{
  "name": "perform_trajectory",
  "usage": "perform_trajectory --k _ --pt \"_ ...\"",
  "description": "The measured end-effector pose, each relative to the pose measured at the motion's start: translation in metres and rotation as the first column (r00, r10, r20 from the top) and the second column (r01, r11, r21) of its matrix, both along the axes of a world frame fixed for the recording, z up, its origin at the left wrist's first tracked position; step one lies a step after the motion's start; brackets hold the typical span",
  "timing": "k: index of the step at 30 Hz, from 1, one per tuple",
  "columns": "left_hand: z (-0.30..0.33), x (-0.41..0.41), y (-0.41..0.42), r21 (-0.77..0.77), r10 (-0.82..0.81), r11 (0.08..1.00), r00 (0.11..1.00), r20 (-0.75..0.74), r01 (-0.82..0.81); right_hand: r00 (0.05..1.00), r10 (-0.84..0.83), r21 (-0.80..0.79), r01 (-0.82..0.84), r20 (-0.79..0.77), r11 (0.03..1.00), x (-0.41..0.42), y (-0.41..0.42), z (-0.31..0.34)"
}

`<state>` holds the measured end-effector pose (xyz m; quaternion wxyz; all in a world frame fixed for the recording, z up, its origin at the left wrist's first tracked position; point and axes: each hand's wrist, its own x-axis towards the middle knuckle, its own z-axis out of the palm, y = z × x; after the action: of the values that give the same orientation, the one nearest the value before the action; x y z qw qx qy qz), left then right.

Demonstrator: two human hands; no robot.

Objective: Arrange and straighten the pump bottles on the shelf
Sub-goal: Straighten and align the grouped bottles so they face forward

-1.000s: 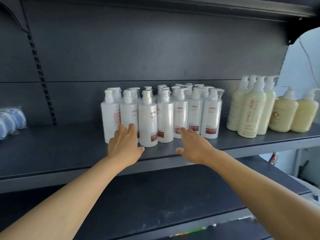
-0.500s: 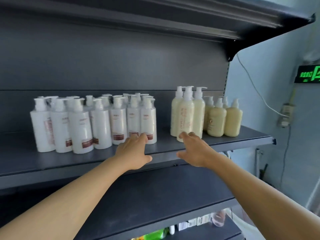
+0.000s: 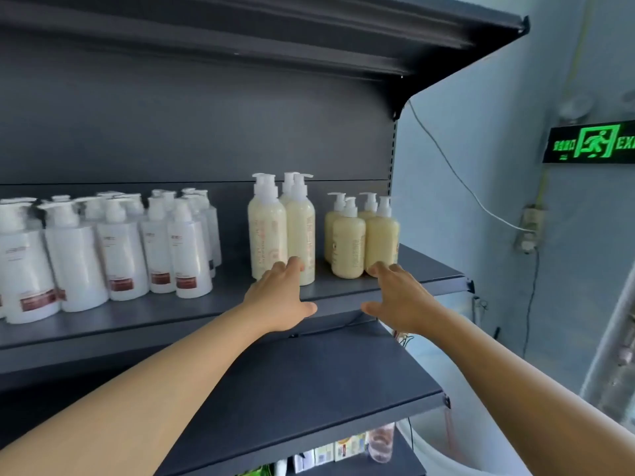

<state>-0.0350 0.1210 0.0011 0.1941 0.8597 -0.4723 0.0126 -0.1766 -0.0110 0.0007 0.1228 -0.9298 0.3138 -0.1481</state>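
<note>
On the dark shelf (image 3: 220,305) stand several white pump bottles (image 3: 120,249) at the left, three tall cream pump bottles (image 3: 271,231) in the middle, and several short yellowish pump bottles (image 3: 360,242) near the right end. My left hand (image 3: 278,297) reaches out with straight fingers, its tips at the base of the tall cream bottles. My right hand (image 3: 400,295) is stretched the same way, fingertips at the foot of the short yellowish bottles. Neither hand holds anything.
A lower shelf (image 3: 309,389) juts out beneath my arms, with small packages (image 3: 343,448) below it. The shelf above (image 3: 309,46) overhangs the bottles. To the right are a pale wall, a green exit sign (image 3: 591,142), a hanging cable and a socket (image 3: 529,231).
The view has swung right. Both hands moved rightward along the shelf, from the white bottles to the cream and yellowish ones.
</note>
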Motion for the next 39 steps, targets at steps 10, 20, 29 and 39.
perform_trajectory --k 10,20,29,39 --pt "-0.008 0.01 -0.098 -0.165 -0.067 0.985 0.991 -0.119 0.047 0.988 -0.106 0.084 0.097 0.109 0.992 0.005 -0.095 -0.002" --pt "-0.023 0.048 -0.174 -0.267 -0.032 0.963 0.975 -0.219 -0.028 0.954 -0.154 0.444 0.024 0.258 0.896 0.053 -0.173 -0.017" --pt "-0.039 0.052 -0.198 -0.362 -0.013 0.916 0.892 -0.452 -0.17 0.918 -0.021 0.452 -0.175 0.395 0.875 0.072 -0.2 -0.036" --pt "-0.047 0.013 -0.223 -0.376 0.299 0.826 0.891 -0.341 -0.421 0.893 0.084 0.28 -0.226 0.441 0.933 0.059 -0.234 -0.037"
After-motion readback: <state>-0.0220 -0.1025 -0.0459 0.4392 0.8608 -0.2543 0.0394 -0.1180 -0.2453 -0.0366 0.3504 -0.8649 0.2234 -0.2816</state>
